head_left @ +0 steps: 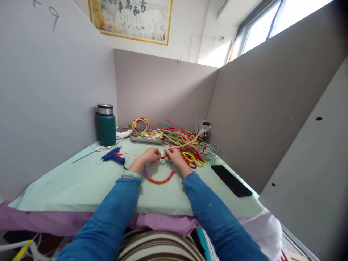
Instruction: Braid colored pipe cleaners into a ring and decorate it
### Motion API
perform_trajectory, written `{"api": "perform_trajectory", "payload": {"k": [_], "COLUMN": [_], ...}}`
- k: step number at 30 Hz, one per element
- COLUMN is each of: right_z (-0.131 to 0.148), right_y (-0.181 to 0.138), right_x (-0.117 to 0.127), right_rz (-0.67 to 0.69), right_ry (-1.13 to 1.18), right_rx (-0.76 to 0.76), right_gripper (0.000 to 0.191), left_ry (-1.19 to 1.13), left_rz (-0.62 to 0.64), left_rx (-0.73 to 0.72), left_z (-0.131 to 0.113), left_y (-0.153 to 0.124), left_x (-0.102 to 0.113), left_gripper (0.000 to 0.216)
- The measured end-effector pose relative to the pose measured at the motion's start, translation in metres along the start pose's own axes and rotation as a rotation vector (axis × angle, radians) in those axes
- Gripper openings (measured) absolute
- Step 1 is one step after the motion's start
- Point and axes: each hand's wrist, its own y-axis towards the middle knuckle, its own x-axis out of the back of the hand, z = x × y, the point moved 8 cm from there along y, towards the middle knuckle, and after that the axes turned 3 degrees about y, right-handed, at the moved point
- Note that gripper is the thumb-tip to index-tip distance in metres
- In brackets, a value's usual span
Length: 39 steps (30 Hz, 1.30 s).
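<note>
A curved headband (160, 181), wrapped in purple, orange and pink fuzzy stems, hangs in a U below my hands, just over the cloth. My left hand (151, 155) is closed, pinching the headband near a short red-wrapped part. Close beside it, my right hand (175, 156) pinches a pale pink pipe cleaner (191, 141) against the band; its long free end sticks out to the upper right. A bit of light green shows between the hands. The fingertips partly hide where stem and band meet.
Left of my hands lies a blue glue gun (114, 156), near a green bottle (106, 125). Behind are a metal tray (148, 140) of small pieces, finished-looking colourful hoops (140, 125) and a pipe cleaner pile (185, 139). A black phone-like slab (231, 180) lies right. Partition panels (165, 87) surround the table.
</note>
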Motion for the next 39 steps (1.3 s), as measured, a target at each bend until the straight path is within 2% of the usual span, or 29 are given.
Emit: {"api": "perform_trajectory", "payload": {"k": [5,10,13,16,21,28,32,39], "right_z": [-0.001,-0.002,-0.002,0.000,0.006,0.011,0.011,0.010], "right_y": [-0.001,-0.003,-0.003,-0.003,-0.002,-0.003,-0.002,-0.002], "right_x": [0.002,-0.004,-0.005,-0.004,-0.001,0.001,0.001,-0.003], "right_rz": [-0.037,-0.020,-0.019,-0.007,-0.002,0.008,0.012,0.050], "right_ry": [0.076,0.206,0.246,0.219,0.135,0.061,0.051,0.069], "right_rx": [-0.038,-0.079,-0.088,-0.068,-0.017,0.025,0.035,0.035], "right_gripper": [0.029,0.029,0.030,0.028,0.023,0.023,0.023,0.025], "left_ry": [-0.010,-0.012,0.016,0.026,-0.005,-0.022,0.005,-0.007], "left_rz": [0.002,-0.053,-0.045,-0.002,-0.004,0.009,-0.011,-0.030], "left_rx": [-0.008,-0.132,-0.142,-0.118,-0.175,-0.152,-0.115,-0.183], "left_z": [-0.002,-0.006,-0.005,-0.003,-0.010,-0.010,-0.008,-0.009], "left_y": [-0.002,0.003,0.004,0.005,0.004,0.003,0.002,0.005], "left_x": [0.002,0.004,0.003,-0.001,0.000,-0.001,0.001,0.000], "left_gripper": [0.024,0.029,0.029,0.030,0.026,0.020,0.028,0.034]}}
